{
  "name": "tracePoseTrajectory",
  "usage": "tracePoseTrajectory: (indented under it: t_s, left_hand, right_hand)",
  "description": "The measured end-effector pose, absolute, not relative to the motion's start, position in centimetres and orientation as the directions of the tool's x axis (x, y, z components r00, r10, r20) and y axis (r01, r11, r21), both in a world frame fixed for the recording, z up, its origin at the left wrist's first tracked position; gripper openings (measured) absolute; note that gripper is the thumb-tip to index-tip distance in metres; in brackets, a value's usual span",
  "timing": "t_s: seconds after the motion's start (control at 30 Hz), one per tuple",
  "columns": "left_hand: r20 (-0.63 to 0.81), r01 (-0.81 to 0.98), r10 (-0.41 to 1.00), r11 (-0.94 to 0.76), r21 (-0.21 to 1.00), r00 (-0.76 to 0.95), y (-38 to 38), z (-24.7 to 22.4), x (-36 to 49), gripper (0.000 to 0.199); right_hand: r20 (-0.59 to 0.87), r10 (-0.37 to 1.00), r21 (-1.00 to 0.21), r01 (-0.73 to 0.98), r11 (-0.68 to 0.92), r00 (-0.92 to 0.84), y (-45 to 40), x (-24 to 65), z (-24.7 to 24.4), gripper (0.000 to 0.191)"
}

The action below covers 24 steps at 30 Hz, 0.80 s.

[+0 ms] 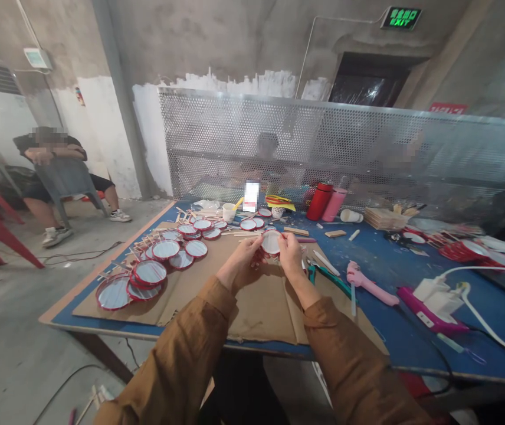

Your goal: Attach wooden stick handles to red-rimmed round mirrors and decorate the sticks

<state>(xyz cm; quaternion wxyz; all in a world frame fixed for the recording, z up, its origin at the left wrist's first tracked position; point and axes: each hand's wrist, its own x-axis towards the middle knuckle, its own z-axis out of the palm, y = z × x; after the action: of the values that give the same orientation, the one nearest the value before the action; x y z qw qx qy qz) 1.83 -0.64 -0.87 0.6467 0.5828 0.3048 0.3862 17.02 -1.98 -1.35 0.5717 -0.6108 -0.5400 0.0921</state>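
Between both hands, above the brown cardboard [252,307], is a small round mirror [271,242] with a red rim. My left hand [246,260] closes on its left edge, with the lower fingers partly hidden. On the right edge, my right hand [291,255] pinches the rim between thumb and fingers. Several similar red-rimmed mirrors [166,249] lie in overlapping groups to the left, some with small wooden sticks at their edges. Right of my right hand lie green-handled pliers [334,281] and a pink glue gun [371,284].
A purple power strip [432,313] with white plugs and cables sits on the right of the blue table [394,348]. Along the back stand a lit phone [251,196], a cup [229,212] and a red bottle [320,201], before a perforated metal screen [221,136]. A person [55,159] sits at left.
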Motion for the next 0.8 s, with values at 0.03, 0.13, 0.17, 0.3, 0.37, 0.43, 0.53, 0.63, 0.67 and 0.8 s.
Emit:
tracePoseTrajectory:
  t_s: [0.03,0.13,0.17,0.3,0.37,0.43,0.53,0.63,0.67,0.8]
  left_hand:
    - [0.032,-0.148,0.851,0.054,0.988,0.525,-0.63,-0.86,1.82,0.053]
    - [-0.002,-0.166,0.839,0.11,0.98,0.544,-0.55,-0.8,1.72,0.051]
    - [-0.004,-0.171,0.839,0.116,0.978,0.544,-0.54,-0.75,1.68,0.05]
    - [-0.028,-0.174,0.841,0.144,0.974,0.54,-0.58,-0.53,1.65,0.047]
    - [-0.031,-0.183,0.84,0.154,0.971,0.542,-0.57,-0.52,1.67,0.045]
    - [-0.024,-0.195,0.836,0.155,0.969,0.548,-0.51,-0.6,1.7,0.043]
    - [-0.027,-0.195,0.836,0.159,0.968,0.548,-0.38,-0.72,1.73,0.042]
    - [-0.039,-0.175,0.846,0.154,0.972,0.532,-0.23,-0.73,1.76,0.043]
    - [-0.039,-0.165,0.849,0.147,0.975,0.527,-0.19,-0.72,1.76,0.043]
    - [-0.007,-0.089,0.845,0.065,0.994,0.534,-0.18,-0.77,1.7,0.042]
  right_hand:
    - [0.501,0.771,-0.799,0.553,0.238,0.392,-1.93,17.05,-1.43,0.03]
    - [0.47,0.803,-0.815,0.53,0.235,0.366,-1.96,16.98,-1.52,0.033]
    - [0.458,0.811,-0.821,0.523,0.23,0.363,-2.01,16.94,-1.51,0.033]
    - [0.419,0.83,-0.841,0.503,0.201,0.368,-2.15,16.78,-1.49,0.034]
    - [0.403,0.837,-0.849,0.493,0.19,0.37,-2.13,16.75,-1.54,0.035]
    - [0.399,0.838,-0.853,0.487,0.19,0.373,-2.04,16.75,-1.63,0.035]
    - [0.409,0.831,-0.855,0.477,0.205,0.376,-1.94,16.74,-1.74,0.033]
    - [0.394,0.836,-0.863,0.466,0.194,0.382,-2.04,16.62,-1.67,0.033]
    - [0.385,0.84,-0.867,0.462,0.187,0.383,-2.12,16.56,-1.61,0.034]
    - [0.363,0.85,-0.882,0.435,0.181,0.382,-2.46,16.37,-1.24,0.036]
